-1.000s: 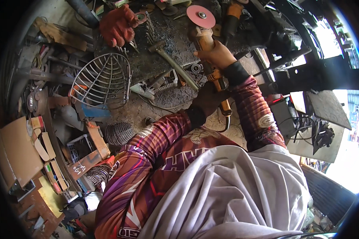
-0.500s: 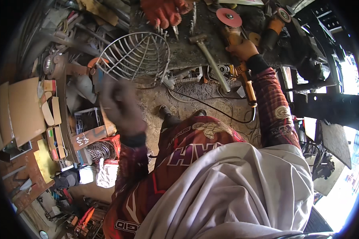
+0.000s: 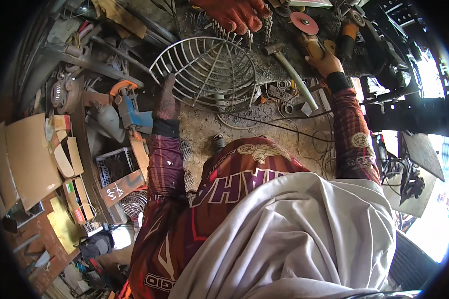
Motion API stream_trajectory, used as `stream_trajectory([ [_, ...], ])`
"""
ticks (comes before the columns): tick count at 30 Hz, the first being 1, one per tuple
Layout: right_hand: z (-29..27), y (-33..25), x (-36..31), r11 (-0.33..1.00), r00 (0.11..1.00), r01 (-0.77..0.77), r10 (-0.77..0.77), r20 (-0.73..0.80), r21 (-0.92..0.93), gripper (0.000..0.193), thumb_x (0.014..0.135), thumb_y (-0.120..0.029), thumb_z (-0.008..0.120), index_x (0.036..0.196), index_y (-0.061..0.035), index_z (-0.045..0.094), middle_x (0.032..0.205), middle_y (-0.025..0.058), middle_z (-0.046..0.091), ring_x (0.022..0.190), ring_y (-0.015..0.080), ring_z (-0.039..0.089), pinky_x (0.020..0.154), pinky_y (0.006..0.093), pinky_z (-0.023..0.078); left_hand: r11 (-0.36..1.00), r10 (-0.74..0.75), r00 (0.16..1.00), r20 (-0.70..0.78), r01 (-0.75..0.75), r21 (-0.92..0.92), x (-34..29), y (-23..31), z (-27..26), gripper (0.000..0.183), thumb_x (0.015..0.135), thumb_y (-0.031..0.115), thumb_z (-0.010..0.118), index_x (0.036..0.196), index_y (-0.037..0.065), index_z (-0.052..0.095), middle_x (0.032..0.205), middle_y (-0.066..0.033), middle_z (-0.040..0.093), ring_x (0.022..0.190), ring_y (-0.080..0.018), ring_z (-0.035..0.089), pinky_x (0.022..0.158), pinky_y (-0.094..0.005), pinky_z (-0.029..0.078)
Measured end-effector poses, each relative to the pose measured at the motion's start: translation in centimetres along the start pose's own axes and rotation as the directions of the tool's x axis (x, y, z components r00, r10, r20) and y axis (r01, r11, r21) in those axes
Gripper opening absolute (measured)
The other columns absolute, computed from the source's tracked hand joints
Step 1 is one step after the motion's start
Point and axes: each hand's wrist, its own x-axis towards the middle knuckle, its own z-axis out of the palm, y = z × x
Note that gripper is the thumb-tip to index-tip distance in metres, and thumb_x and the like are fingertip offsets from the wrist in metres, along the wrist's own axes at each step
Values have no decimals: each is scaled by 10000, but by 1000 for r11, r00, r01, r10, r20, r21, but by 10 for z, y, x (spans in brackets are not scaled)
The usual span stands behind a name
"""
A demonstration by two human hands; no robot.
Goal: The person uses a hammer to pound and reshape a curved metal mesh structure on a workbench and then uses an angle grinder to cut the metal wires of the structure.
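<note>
A round, bowl-shaped grey wire basket (image 3: 215, 74) overhangs the near edge of the dark workbench. My left hand (image 3: 166, 98), in a dark grey-brown glove, is closed at its left rim. One digit lies over the wires, while the other fingers are hidden. On the right, my bare right hand (image 3: 327, 65) grips the body of an angle grinder (image 3: 312, 46). The grinder's pink disc (image 3: 304, 23) faces up, and its rear end is hidden by my hand and sleeve. Between the basket and grinder lies a hammer (image 3: 292, 74), its handle jutting past the bench edge.
At the bench's far side is a red glove (image 3: 237, 15) above several upright metal pins. A second grinder (image 3: 347, 37) lies at the right. To my left are a blue-and-orange tool (image 3: 134, 112) and cardboard boxes (image 3: 32, 159). A dark cable (image 3: 274, 127) crosses below the bench.
My left hand has moved up and forward to the basket's rim. The basket appears shifted right and turned. My right hand stays on the grinder. The whole view has swung slightly.
</note>
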Motion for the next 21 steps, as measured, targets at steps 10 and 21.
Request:
stream_trajectory([
  [10, -12, -31, -143, 954, 759, 105, 104, -642, 279, 557, 819, -420, 729, 1183, -14, 618, 1127, 170, 634, 1082, 285, 594, 928, 372, 459, 668, 491, 870, -56, -334, 664, -42, 69, 73, 423, 894, 200, 626, 1243, -35, 573, 1185, -165, 631, 1044, -259, 612, 898, -354, 465],
  [21, 87, -33, -251, 856, 890, 45, 199, -410, 514, 363, 844, -238, 728, 1141, -53, 632, 1065, 97, 647, 994, 222, 624, 842, 344, 477, -266, 392, 653, 648, -593, 760, -64, 114, 138, 388, 894, 127, 556, 1253, -18, 587, 1206, -189, 635, 1093, -315, 618, 945, -394, 454],
])
